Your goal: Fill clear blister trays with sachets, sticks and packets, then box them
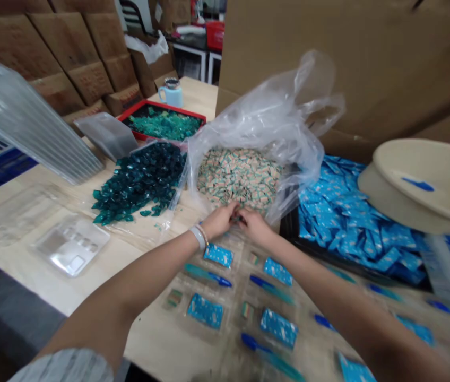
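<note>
My left hand (220, 219) and my right hand (254, 225) meet at the front edge of a clear plastic bag (259, 122). The bag lies open, full of small striped beige-and-green pieces (236, 172). Fingers of both hands are pinched together; what they hold, if anything, is too small and blurred to make out. Below the hands, clear plastic trays lie in rows. They hold blue printed packets (205, 311), pens with blue and teal parts (268, 289) and small striped pieces (174, 297).
Dark teal pieces (141, 178) are heaped left of the bag. Behind them stand a red-rimmed tray (129, 112) and a light blue mug (173, 94). Stacked clear trays (34, 116) lean at left. A black bin of blue packets (352, 223) and a cream basin (392, 204) are at right.
</note>
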### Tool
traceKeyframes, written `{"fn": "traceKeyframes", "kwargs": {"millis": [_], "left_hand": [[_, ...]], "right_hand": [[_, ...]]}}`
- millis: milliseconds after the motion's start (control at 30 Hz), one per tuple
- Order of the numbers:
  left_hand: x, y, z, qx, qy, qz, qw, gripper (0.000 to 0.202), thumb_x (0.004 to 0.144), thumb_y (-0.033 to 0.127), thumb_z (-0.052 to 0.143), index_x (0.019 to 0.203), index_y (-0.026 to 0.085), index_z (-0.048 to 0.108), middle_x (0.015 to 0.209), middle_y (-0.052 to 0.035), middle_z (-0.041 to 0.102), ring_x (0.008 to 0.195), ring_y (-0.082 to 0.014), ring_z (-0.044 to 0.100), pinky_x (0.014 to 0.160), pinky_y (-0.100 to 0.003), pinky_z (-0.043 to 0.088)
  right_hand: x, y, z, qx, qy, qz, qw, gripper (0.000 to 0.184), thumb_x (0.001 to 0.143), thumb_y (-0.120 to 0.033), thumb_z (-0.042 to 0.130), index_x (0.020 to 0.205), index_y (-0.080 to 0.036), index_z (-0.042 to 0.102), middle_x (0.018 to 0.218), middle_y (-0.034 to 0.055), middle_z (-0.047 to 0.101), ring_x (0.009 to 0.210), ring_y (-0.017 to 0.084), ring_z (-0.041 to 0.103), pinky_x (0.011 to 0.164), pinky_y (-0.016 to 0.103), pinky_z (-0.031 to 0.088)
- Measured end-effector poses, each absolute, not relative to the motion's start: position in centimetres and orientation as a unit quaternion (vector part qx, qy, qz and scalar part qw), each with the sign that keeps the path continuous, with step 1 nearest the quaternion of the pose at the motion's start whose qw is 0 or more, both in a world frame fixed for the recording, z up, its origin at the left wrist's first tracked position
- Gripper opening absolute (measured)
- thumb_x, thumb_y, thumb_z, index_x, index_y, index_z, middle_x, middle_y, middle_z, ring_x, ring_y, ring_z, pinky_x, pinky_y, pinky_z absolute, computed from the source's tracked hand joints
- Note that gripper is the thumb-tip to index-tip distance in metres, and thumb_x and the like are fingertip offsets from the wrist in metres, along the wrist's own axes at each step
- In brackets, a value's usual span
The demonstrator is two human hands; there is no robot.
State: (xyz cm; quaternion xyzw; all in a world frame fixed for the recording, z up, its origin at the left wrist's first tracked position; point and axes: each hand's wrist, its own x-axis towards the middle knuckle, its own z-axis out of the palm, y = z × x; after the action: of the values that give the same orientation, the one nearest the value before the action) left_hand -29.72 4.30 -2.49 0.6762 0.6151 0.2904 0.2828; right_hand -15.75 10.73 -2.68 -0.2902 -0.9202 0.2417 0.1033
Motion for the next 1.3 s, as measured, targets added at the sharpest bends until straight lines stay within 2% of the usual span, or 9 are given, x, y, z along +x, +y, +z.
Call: {"fn": "traceKeyframes", "kwargs": {"millis": [167,333,533,667,767,867,933,1067,1300], "left_hand": [[-29.5,5.0,-2.6,0.67,0.626,0.293,0.269,0.052,0.067,0.005,0.047,0.119,0.01,0.04,0.096,-0.0097,0.062,0.091,-0.0197,0.057,0.079,-0.028,0.044],[-27.8,4.1,-0.9,0.627,0.691,0.257,0.253,0.036,0.069,0.003,0.041,0.103,0.005,0.054,0.093,-0.0153,0.064,0.091,-0.0244,0.058,0.081,-0.032,0.043],[-25.6,3.2,-0.3,0.573,0.731,0.276,0.246,0.056,0.068,-0.001,0.039,0.123,-0.001,0.033,0.106,-0.0207,0.058,0.102,-0.0259,0.053,0.086,-0.034,0.041],[-27.1,2.3,1.7,0.593,0.697,0.36,0.179,0.057,0.067,0.0,0.043,0.123,0.003,0.034,0.121,-0.0187,0.047,0.116,-0.0243,0.041,0.098,-0.035,0.032],[-27.5,-1.2,4.2,0.636,0.646,0.39,0.162,0.046,0.068,0.006,0.046,0.114,0.01,0.044,0.115,-0.0119,0.049,0.109,-0.0216,0.044,0.094,-0.036,0.035],[-25.9,-6.7,5.4,0.737,0.531,0.329,0.259,0.025,0.071,0.01,0.047,0.094,0.015,0.055,0.094,-0.0049,0.056,0.09,-0.0168,0.051,0.083,-0.031,0.041],[-24.0,-9.9,5.0,0.806,0.42,0.249,0.336,0.018,0.073,0.01,0.046,0.085,0.016,0.059,0.085,-0.0026,0.057,0.083,-0.0142,0.052,0.079,-0.026,0.041],[-21.0,-12.7,2.3,0.856,0.328,0.135,0.376,0.02,0.072,0.006,0.046,0.08,0.017,0.061,0.08,-0.0018,0.058,0.082,-0.0141,0.051,0.08,-0.025,0.039],[-20.0,-13.0,0.0,0.881,0.317,0.122,0.329,0.019,0.069,0.004,0.045,0.074,0.015,0.059,0.078,-0.0021,0.057,0.082,-0.0149,0.05,0.08,-0.026,0.037]], "right_hand": [[-16.3,10.5,-2.5,-0.306,-0.925,0.205,0.095,0.021,0.07,-0.005,0.045,0.085,-0.015,0.057,0.091,0.0072,0.056,0.086,0.017,0.05,0.079,0.028,0.039],[-16.6,9.1,-1.8,-0.348,-0.919,0.17,0.074,0.02,0.075,-0.012,0.044,0.091,-0.012,0.055,0.092,0.0093,0.056,0.081,0.017,0.051,0.075,0.028,0.041],[-17.4,8.5,-0.8,-0.384,-0.91,0.135,0.083,0.019,0.076,-0.01,0.04,0.086,-0.012,0.056,0.086,0.0087,0.058,0.075,0.017,0.052,0.069,0.028,0.041],[-15.4,8.0,3.0,-0.422,-0.877,0.131,0.19,0.015,0.075,-0.011,0.042,0.082,-0.013,0.056,0.081,0.0067,0.057,0.076,0.017,0.051,0.07,0.029,0.04],[-10.7,3.1,6.5,-0.395,-0.85,0.226,0.266,0.006,0.072,-0.017,0.05,0.075,-0.015,0.055,0.069,0.0009,0.055,0.067,0.014,0.051,0.064,0.026,0.041],[-5.6,-5.2,7.5,-0.343,-0.826,0.412,0.174,0.005,0.073,-0.022,0.051,0.071,-0.019,0.055,0.065,-0.0013,0.056,0.06,0.011,0.052,0.057,0.023,0.041],[-3.4,-10.3,6.4,-0.379,-0.789,0.469,0.115,0.007,0.074,-0.024,0.052,0.069,-0.019,0.055,0.064,-0.0009,0.057,0.059,0.012,0.053,0.056,0.023,0.042],[-2.4,-15.7,2.9,-0.452,-0.771,0.441,0.082,0.005,0.069,-0.021,0.059,0.066,-0.017,0.057,0.072,0.0014,0.056,0.069,0.013,0.053,0.063,0.024,0.042],[-4.0,-17.0,1.0,-0.466,-0.807,0.362,-0.024,0.008,0.07,-0.016,0.057,0.062,-0.016,0.059,0.063,-0.0003,0.053,0.06,0.012,0.049,0.055,0.022,0.037]]}}
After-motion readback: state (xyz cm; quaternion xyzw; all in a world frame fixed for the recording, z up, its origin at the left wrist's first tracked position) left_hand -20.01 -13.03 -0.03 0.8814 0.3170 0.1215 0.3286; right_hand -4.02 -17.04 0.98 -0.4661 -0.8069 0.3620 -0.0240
